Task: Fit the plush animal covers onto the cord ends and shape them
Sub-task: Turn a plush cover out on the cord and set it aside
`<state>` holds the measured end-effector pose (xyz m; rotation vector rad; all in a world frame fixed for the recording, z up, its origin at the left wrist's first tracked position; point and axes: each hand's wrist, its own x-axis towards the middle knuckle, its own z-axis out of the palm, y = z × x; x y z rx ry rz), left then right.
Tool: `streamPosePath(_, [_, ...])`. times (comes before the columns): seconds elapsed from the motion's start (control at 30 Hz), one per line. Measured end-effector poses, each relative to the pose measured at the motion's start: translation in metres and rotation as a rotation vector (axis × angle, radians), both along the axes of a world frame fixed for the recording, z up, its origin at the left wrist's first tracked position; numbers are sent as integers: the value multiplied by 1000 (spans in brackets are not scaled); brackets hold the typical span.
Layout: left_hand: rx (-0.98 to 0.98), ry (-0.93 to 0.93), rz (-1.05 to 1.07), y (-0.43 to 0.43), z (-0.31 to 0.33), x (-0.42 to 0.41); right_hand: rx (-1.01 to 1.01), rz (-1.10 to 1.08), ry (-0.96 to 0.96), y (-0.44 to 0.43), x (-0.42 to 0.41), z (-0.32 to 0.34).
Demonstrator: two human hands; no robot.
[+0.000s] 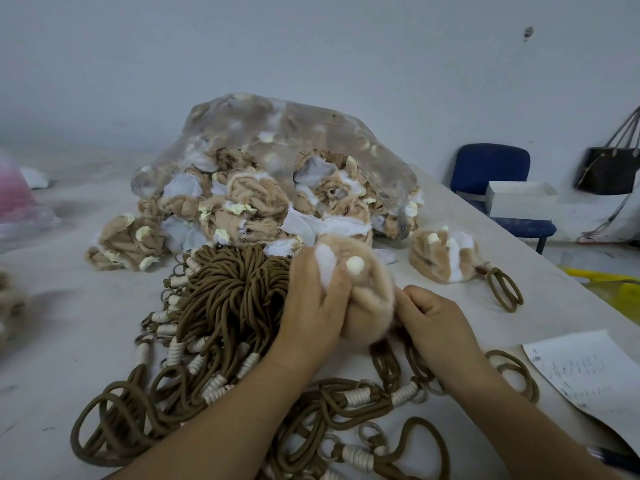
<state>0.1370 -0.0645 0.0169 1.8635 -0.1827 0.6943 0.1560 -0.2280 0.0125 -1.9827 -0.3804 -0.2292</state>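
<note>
A tan plush cover [370, 299] with a white patch and a small cream pom sits between both hands above the table. My left hand [315, 299] wraps its left side, thumb pressed into the fabric. At its lower right edge my right hand [433, 317] pinches the cover; the cord end there is hidden. A heap of brown cords [228, 299] with white wrapped ends and rings lies under and left of my hands. One finished plush piece [446, 254] with a brown cord loop lies to the right.
A clear plastic bag [277, 161] full of inside-out tan and white covers stands behind the cords, some spilling out at the left. A written paper sheet [588, 375] and a pen [613, 459] lie at the right edge. A blue chair [491, 171] stands beyond the table.
</note>
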Motion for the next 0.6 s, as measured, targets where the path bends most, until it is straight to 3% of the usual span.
streamPosePath(0.17, [27, 34, 135, 5, -2, 9, -133, -133, -80, -12, 7, 0])
streamPosePath(0.27, [64, 118, 121, 8, -4, 13, -232, -155, -96, -16, 11, -3])
streamPosePath(0.4, [174, 73, 107, 10, -5, 13, -397, -222, -111, -26, 15, 0])
streamPosePath(0.6, [89, 168, -28, 9, -8, 10, -479, -167, -83, -35, 17, 9])
